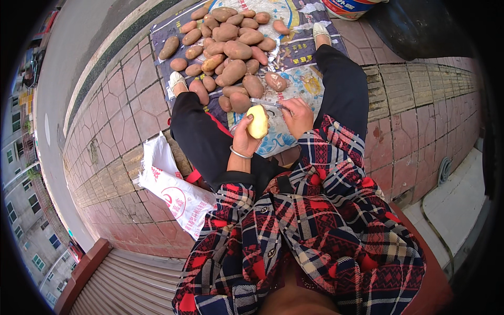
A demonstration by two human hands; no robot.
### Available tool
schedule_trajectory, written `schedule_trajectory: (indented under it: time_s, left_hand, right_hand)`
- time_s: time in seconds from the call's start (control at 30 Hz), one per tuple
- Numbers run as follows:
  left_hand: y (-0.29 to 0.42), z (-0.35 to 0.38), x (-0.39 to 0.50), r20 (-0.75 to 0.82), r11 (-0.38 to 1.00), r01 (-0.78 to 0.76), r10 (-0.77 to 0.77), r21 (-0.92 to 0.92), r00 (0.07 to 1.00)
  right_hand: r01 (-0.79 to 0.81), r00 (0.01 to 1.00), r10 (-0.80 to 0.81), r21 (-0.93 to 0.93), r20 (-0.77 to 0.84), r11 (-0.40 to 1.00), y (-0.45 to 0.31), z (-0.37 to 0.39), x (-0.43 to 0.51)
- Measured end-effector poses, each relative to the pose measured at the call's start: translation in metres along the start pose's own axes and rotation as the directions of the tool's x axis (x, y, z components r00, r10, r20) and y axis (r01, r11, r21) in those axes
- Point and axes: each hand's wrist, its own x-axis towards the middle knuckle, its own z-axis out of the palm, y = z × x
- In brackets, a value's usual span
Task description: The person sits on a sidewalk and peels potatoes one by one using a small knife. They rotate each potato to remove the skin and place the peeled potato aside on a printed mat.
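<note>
A peeled yellow potato point(258, 122) sits upright in my left hand point(246, 138), thumb on its side. My right hand point(297, 116) grips a thin metal blade tool point(269, 103), a peeler or knife whose handle is hidden in the fist. Its blade points left, just above the peeled potato and apart from it. Beyond both hands lies a heap of unpeeled potatoes point(232, 51) on spread printed sacks point(303, 76). One potato with part of its skin scraped point(276, 81) rests at the near right of the heap.
Peel scraps point(280, 59) are scattered right of the heap. A white woven sack point(177, 193) with red printing lies by my left leg. At the top right stand a printed bucket point(348, 8) and a dark container point(413, 27). Paving tiles point(118, 86) run alongside a road point(86, 43).
</note>
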Motion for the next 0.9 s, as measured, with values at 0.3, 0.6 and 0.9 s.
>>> schedule_trajectory:
  time_s: [0.3, 0.6, 0.9]
  left_hand:
    - [0.0, -0.003, 0.001, 0.009, 0.994, -0.074, 0.074, 0.081, 0.997]
    - [0.004, 0.016, -0.008, 0.073, 0.993, -0.086, 0.08, 0.085, 0.994]
    - [0.003, -0.009, 0.007, 0.039, 0.94, 0.035, -0.023, -0.339, 0.999]
  right_hand:
    - [0.159, 0.987, -0.159, -0.007, 0.017, 0.987, -0.004, -0.002, 0.002]
    - [-0.11, 0.994, 0.11, -0.051, 0.016, 0.993, 0.014, 0.007, 0.0]
    - [-0.259, 0.965, 0.24, 0.291, 0.102, 0.921, 0.014, 0.021, -0.012]
